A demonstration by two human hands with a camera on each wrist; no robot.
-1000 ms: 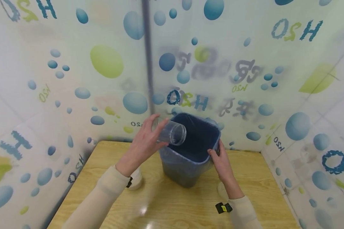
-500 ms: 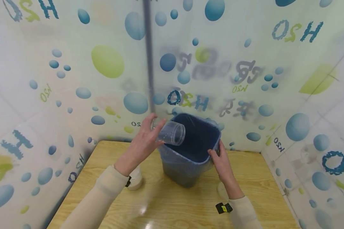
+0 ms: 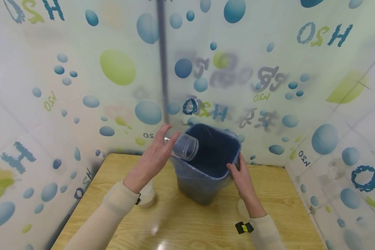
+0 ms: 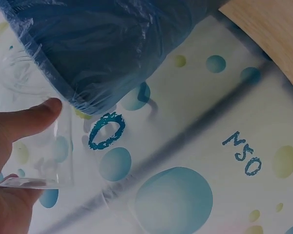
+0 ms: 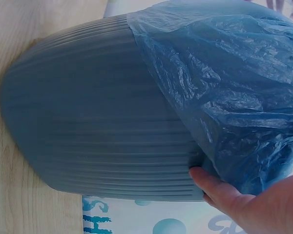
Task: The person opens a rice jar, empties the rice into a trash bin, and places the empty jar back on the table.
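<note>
A clear plastic jar [image 3: 183,147] lies tilted almost on its side, its open mouth over the left rim of a dark grey bin [image 3: 192,187]. My left hand [image 3: 150,160] holds the jar round its base end, thumb on one side and fingers on the other. The wall pattern shows through the jar [image 4: 63,146] in the left wrist view. A thin blue bag [image 5: 200,63] lines the bin and is folded over its rim. At the bin's right edge, my right hand [image 3: 242,177] grips the rim and bag. The bin's bottom inside is too dark to make out.
The bin stands on a wooden table [image 3: 187,229]. A white round object [image 3: 147,196] sits by my left wrist, partly hidden. A pale round disc [image 3: 242,209] lies under my right forearm. Patterned curtains [image 3: 118,104] enclose the table's back and sides.
My left hand and the jar have drawn a little to the left, so the jar's mouth reaches less far over the bin. The right hand and bin have stayed put.
</note>
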